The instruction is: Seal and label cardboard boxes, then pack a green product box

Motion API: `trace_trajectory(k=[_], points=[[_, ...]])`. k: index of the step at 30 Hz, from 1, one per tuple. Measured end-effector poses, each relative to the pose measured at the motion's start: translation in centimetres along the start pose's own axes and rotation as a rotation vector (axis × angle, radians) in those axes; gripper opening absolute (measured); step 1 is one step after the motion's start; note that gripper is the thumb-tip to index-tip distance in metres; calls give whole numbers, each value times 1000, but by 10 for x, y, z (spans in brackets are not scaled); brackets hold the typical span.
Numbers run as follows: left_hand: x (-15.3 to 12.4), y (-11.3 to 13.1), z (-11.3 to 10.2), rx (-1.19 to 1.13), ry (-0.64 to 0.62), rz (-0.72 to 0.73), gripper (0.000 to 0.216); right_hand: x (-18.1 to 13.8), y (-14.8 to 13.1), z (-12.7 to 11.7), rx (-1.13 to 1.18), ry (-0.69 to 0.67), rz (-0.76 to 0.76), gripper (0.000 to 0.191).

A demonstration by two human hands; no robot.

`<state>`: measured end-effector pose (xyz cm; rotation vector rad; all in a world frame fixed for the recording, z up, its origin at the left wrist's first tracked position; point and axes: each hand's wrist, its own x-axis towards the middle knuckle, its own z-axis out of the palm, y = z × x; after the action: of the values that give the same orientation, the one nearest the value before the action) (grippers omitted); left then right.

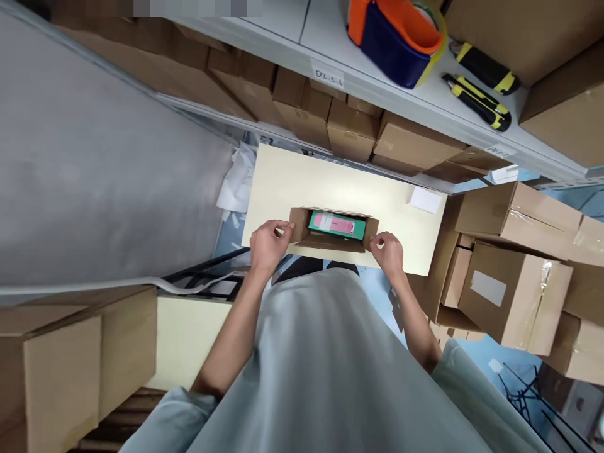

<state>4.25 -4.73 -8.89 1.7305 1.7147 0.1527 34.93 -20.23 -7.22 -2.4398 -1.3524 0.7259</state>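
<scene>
An opened cardboard box point(330, 243) stands on the pale tabletop point(302, 176) right in front of me. Inside it lies a green box point(359, 228) with a pink item pictured or showing on top and a whitish strip across it. My left hand point(268, 246) pinches the flap at the box's left end between thumb and fingers. At the opposite end, my right hand point(387, 253) has its fingers closed on the right flap. The long side flaps are folded out.
A small white card or box point(425, 199) lies at the table's right. Above hangs a shelf with a tape dispenser point(399, 44) and two utility knives point(479, 100). Cartons point(514, 296) are stacked on the right, another carton point(61, 365) at lower left. A grey wall point(104, 157) stands left.
</scene>
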Motion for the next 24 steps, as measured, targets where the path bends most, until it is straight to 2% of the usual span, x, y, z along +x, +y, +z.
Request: trace_trajectory(k=[3,7,12,15,18,21,24], points=[[-11,4,-1,3,21,-8,29,2,-5,2,16,8,-46,28],[-25,-2,-15,1,37,-35,31,-5,-17,-4,31,22,-82,27],[-51,-36,-39,-46,87,-74,35,-23,-47,-7,42,13,-102,25],[-81,-76,-56,-113,147,-111,39,-35,-80,4,19,8,-146,25],[-127,-131,-78,-212,217,-201,43,-56,-127,27,-18,-12,-252,27],[-184,-193,-99,-341,295,-318,45,-87,-182,62,-37,-55,-373,29],[-240,-256,-114,-455,368,-428,46,-123,-235,108,-51,-116,-466,33]])
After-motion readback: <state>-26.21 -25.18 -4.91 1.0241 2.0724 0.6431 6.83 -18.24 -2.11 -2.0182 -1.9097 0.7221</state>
